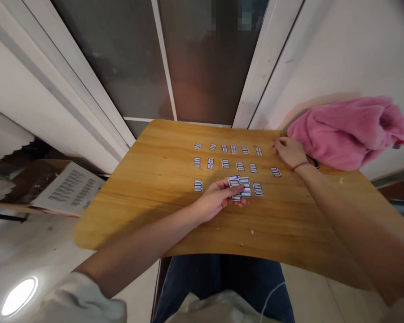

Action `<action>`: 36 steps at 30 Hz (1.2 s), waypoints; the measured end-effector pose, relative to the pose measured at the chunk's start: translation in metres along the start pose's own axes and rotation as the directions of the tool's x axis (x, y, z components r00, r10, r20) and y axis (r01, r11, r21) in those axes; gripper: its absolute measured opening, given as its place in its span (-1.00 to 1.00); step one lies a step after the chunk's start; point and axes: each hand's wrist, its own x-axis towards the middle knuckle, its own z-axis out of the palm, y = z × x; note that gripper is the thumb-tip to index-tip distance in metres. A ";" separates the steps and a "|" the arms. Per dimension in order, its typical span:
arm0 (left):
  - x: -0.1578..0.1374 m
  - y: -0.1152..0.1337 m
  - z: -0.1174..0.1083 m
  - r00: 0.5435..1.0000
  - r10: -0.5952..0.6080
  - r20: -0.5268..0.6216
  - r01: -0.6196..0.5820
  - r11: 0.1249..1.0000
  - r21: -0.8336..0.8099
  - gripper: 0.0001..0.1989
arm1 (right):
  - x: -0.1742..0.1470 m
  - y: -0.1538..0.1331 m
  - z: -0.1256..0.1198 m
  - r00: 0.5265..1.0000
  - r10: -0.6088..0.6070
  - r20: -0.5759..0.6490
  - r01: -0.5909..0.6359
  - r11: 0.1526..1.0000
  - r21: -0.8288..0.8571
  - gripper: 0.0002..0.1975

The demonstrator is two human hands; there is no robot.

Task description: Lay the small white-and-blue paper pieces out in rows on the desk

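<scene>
My left hand (218, 197) is closed around several small white cards (245, 187) with blue-outlined bars, its thumb pressing on their faces. They are fanned a little, above the near row on the wooden table. My right hand (289, 151) rests by the table's far right edge, beside a pink plush cloth. Its fingers are curled together, and I cannot make out what is in them, if anything. Similar cards lie spread in rows: one card (198, 185) left of my left hand, one card (258, 189) just right of it, and another card (275, 172) nearest my right hand.
The pink plush cloth (350, 130) lies bunched on the table's right rear corner against the wall. A glass-paned door (202, 63) stands right behind the wooden table (138, 193). An open cardboard box (50, 168) with a printed sheet sits low at the left.
</scene>
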 end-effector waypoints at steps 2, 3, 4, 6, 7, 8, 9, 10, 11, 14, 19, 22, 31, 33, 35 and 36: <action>-0.001 0.002 0.001 1.000 -0.005 -0.016 0.004 1.000 -0.011 -0.80 | -0.030 0.008 -0.004 0.994 -0.100 -0.049 0.100 0.995 -0.010 -0.58; -0.001 0.003 0.002 1.000 -0.005 -0.022 0.005 1.000 -0.022 -0.81 | -0.046 0.013 -0.004 0.988 -0.151 -0.043 0.150 0.988 -0.021 -0.63; -0.001 0.004 0.003 1.000 -0.005 -0.023 0.004 0.999 -0.033 -0.81 | -0.061 0.019 -0.002 0.980 -0.200 -0.017 0.199 0.979 -0.031 -0.67; -0.001 0.005 0.004 1.000 -0.005 -0.018 0.004 0.999 -0.045 -0.82 | -0.088 0.032 0.005 0.932 -0.361 0.016 0.361 0.928 -0.092 -0.68; -0.001 0.006 0.004 1.000 -0.009 -0.017 0.008 0.999 -0.044 -0.82 | -0.097 0.038 0.009 0.903 -0.429 0.000 0.426 0.898 -0.109 -0.66; -0.001 0.006 0.004 1.000 -0.014 -0.018 0.013 0.999 -0.041 -0.81 | -0.104 0.043 0.014 0.889 -0.458 -0.008 0.455 0.884 -0.111 -0.65; 0.000 0.006 0.004 1.000 -0.018 -0.022 0.017 0.999 -0.040 -0.81 | -0.108 0.046 0.019 0.885 -0.465 -0.010 0.460 0.880 -0.117 -0.64; 0.000 0.005 0.004 0.999 -0.021 -0.029 0.020 0.999 -0.040 -0.81 | -0.109 0.048 0.023 0.888 -0.460 -0.012 0.456 0.883 -0.112 -0.63; 0.001 0.005 0.003 0.999 -0.021 -0.037 0.020 0.999 -0.041 -0.81 | -0.108 0.048 0.027 0.893 -0.450 -0.010 0.447 0.889 -0.104 -0.63; 0.002 0.003 0.001 0.998 -0.018 -0.062 0.015 0.999 -0.042 -0.82 | -0.100 0.040 0.033 0.885 -0.465 0.011 0.464 0.881 -0.088 -0.62; 0.003 0.004 -0.001 0.997 -0.044 -0.065 0.042 0.999 -0.032 -0.82 | -0.089 0.022 0.028 0.847 -0.529 -0.040 0.518 0.841 -0.157 -0.63; 0.003 0.005 -0.001 0.997 -0.054 -0.063 0.053 0.998 -0.022 -0.82 | -0.091 0.014 0.019 0.868 -0.477 -0.134 0.468 0.878 -0.098 -0.70; -0.002 -0.003 0.002 0.987 -0.082 -0.139 0.101 0.985 0.137 -0.74 | -0.129 -0.059 0.009 0.959 -0.276 0.059 0.168 0.724 0.670 -0.74; -0.003 -0.005 0.002 0.984 -0.083 -0.158 0.108 0.982 0.154 -0.73 | -0.136 -0.073 0.016 0.940 -0.308 0.145 0.119 0.696 0.708 -0.77; -0.003 -0.006 0.002 0.981 -0.087 -0.171 0.116 0.979 0.165 -0.71 | -0.140 -0.080 0.022 0.941 -0.292 0.173 0.071 0.667 0.741 -0.75; -0.004 -0.007 0.003 0.980 -0.093 -0.173 0.122 0.978 0.169 -0.69 | -0.141 -0.081 0.024 0.943 -0.281 0.176 0.054 0.653 0.756 -0.75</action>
